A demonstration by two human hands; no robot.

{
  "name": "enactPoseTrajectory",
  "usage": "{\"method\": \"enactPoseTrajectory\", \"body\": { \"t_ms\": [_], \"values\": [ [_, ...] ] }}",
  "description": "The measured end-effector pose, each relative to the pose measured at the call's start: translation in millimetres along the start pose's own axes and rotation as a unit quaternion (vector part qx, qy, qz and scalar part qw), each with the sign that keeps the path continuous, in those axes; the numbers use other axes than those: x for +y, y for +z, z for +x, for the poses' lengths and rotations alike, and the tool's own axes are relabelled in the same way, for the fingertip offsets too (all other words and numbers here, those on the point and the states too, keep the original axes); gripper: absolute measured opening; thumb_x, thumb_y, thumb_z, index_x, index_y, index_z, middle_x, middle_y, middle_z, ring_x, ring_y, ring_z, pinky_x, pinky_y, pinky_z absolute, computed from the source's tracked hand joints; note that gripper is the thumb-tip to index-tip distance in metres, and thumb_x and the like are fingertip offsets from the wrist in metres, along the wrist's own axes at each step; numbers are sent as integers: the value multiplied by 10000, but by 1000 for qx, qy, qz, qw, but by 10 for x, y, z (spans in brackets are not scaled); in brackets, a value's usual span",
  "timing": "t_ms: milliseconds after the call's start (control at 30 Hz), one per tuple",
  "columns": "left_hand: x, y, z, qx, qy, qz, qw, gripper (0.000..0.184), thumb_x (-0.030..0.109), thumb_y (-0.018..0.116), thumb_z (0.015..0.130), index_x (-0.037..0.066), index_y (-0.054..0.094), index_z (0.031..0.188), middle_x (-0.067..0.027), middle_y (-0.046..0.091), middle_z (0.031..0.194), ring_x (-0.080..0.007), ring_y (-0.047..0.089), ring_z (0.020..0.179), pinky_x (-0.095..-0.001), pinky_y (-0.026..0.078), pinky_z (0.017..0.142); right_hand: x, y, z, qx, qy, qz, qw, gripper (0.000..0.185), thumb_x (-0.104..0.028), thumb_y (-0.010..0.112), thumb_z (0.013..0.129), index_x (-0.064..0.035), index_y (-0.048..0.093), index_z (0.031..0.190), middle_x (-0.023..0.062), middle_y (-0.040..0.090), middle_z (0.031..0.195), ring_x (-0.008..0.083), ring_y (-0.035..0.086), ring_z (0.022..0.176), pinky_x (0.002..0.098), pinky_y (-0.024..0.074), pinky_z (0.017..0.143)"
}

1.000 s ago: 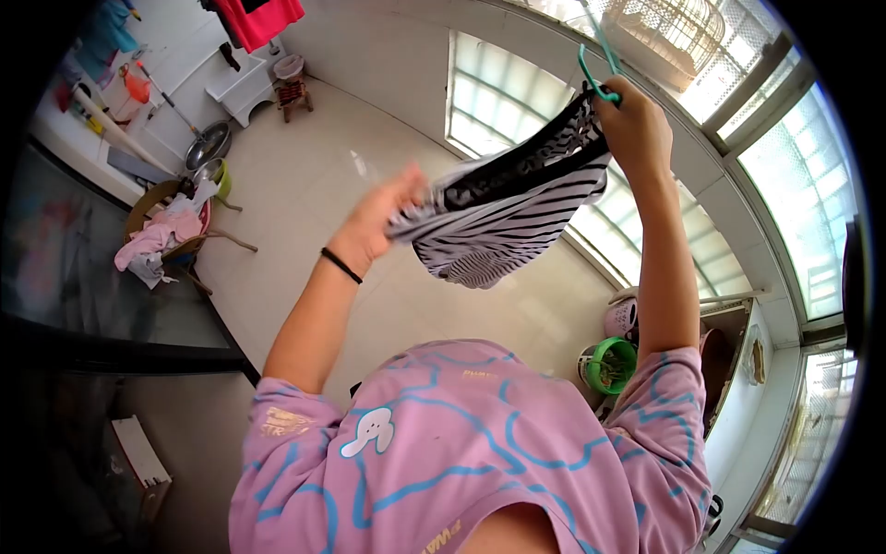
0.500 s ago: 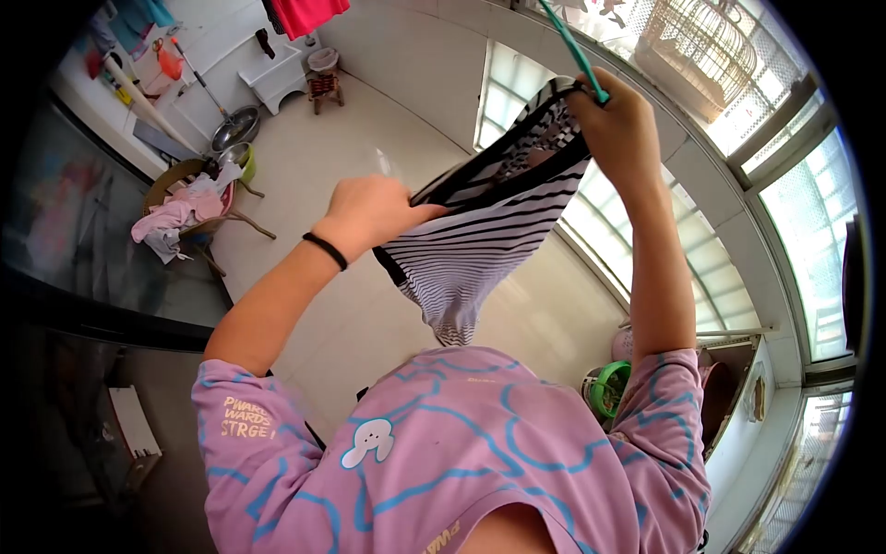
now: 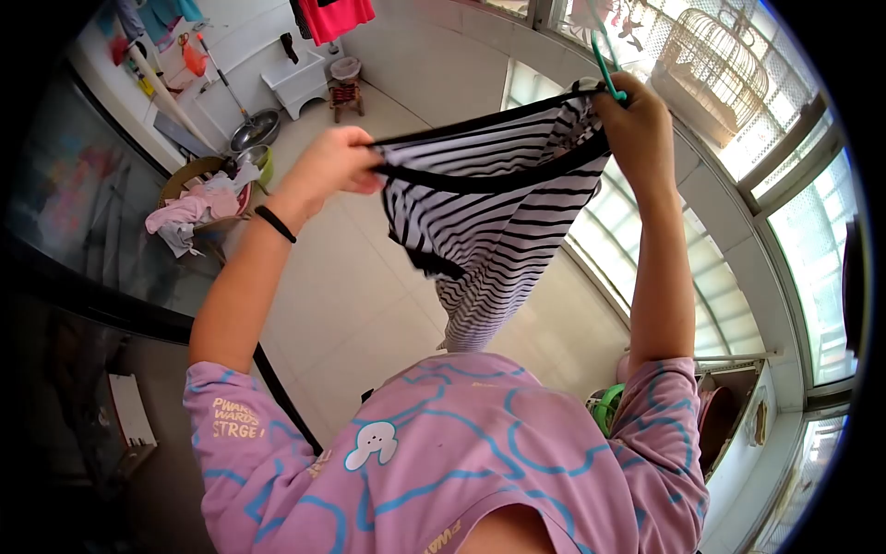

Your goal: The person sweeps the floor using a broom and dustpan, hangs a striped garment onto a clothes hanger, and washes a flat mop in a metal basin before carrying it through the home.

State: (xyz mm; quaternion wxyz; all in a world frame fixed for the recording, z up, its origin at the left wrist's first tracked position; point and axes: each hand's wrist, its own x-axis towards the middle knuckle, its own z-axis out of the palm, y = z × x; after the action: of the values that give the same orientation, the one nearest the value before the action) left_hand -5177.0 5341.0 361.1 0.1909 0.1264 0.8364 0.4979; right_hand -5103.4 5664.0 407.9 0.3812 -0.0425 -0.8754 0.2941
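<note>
A black-and-white striped garment (image 3: 508,222) with black edging hangs stretched between my two hands, its lower end dangling over my shirt front. My left hand (image 3: 337,168) pinches the garment's left edge, with a black band on the wrist. Higher up on the right, my right hand (image 3: 637,120) is closed round the garment's other end and a green hanger (image 3: 606,65). The hanger's lower part is hidden by the cloth and fingers.
A chair with pink and white clothes (image 3: 198,208) stands at the left, near a metal basin (image 3: 256,131). A white sink (image 3: 295,81) and small stool (image 3: 345,97) are behind. A birdcage (image 3: 715,69) is at the upper right, a green-rimmed bucket (image 3: 604,408) lower right.
My left hand has moved up and left, pulling the garment's opening wider. My right hand stays raised with the hanger. The view has shifted, and the room's contents appear further right.
</note>
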Motion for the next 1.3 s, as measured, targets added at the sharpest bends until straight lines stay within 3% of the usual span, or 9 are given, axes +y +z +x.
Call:
{"method": "enactPoseTrajectory", "body": {
  "t_ms": [67,233,400,533,700,933,1033,1133,1300],
  "values": [
    [105,-33,-21,28,18,-337,941,212,129,516,846,-5,550,1006,-97,637,921,-219,636,743,-360,550,770,-43,60,-85,-38,-9,28,999,203,-214,600,784,-56,640,905,126,601,657,231,588,620,333,454,611],
    [200,-195,200,-60,-8,-537,841,167,173,564,821,14,618,823,-106,673,824,-244,649,730,-395,544,727,-90,27,-324,-270,-8,133,954,309,-248,677,779,-40,629,1003,44,595,714,121,495,593,281,411,582],
    [503,-377,49,-13,69,-369,927,131,209,573,835,81,601,848,-6,610,733,-135,588,660,-244,463,631,-25,-151,-418,-177,-28,165,970,317,-148,557,906,-59,562,1211,27,659,842,71,509,668,255,446,665],
    [512,-383,31,71,171,-155,970,156,217,577,852,79,620,911,38,617,791,-86,581,728,-204,437,704,-112,-650,-487,-208,25,338,918,218,-119,516,932,29,583,1078,62,683,910,-45,308,489,140,224,422],
    [511,-425,16,80,158,-65,982,193,185,574,889,53,630,1017,38,630,870,-40,569,773,-190,442,703,-306,-640,-661,-247,-9,369,896,192,-84,532,922,50,579,1051,104,661,925,139,609,920,254,437,863],
    [886,60,-228,36,174,46,983,137,171,552,872,60,631,888,67,553,711,-8,475,625,-168,392,585,-595,274,-697,-244,-56,319,914,191,-137,559,897,20,597,996,64,660,772,133,581,682,261,446,630],
    [954,171,-317,143,517,414,736,121,143,532,868,26,560,862,56,506,738,-53,478,687,-204,402,664,-669,312,-530,-187,-14,429,884,153,-137,552,910,7,575,960,64,667,814,115,600,733,251,459,656],
    [1157,25,-323,110,571,426,693,130,131,518,911,6,549,927,57,509,801,-51,479,763,-200,393,714,-779,108,-374,-176,-11,439,881,128,-133,567,903,-5,571,911,67,664,805,95,547,640,229,417,565],
    [1251,6,-231,66,404,201,890,207,184,531,944,9,587,1038,51,562,844,-18,494,801,-162,394,722,-766,-7,-138,-22,-109,169,979,470,-282,689,826,-19,489,1159,116,661,889,276,608,677,318,503,628]
  ]
}}
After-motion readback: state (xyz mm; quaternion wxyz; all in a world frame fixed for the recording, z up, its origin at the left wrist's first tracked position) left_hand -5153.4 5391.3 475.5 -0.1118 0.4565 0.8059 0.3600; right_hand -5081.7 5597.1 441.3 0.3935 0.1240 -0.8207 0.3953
